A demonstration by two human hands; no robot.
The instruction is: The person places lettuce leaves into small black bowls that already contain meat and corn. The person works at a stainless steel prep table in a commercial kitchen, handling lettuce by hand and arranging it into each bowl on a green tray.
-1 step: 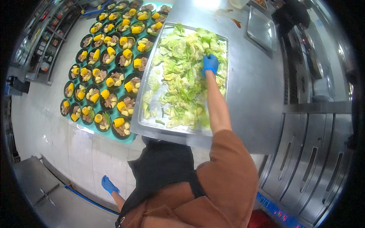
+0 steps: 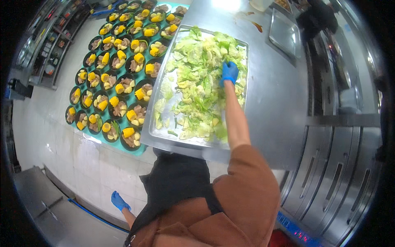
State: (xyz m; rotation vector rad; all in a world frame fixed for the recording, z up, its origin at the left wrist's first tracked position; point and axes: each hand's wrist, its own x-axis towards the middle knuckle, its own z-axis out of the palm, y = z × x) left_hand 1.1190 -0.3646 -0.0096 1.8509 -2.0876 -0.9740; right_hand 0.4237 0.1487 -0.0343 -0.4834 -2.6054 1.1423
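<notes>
My right hand point(image 2: 229, 73) presses, fingers curled, into the lettuce point(image 2: 197, 82) filling the steel tray point(image 2: 158, 133), whose long axis runs up the frame's centre. My left hand point(image 2: 119, 201) hangs empty, lower left.

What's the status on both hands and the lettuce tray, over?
Right hand, blue-gloved, down in the lettuce on the steel tray. Left hand hangs low, gloved, empty. Bowls of corn beside the tray; nothing blocking.
</notes>
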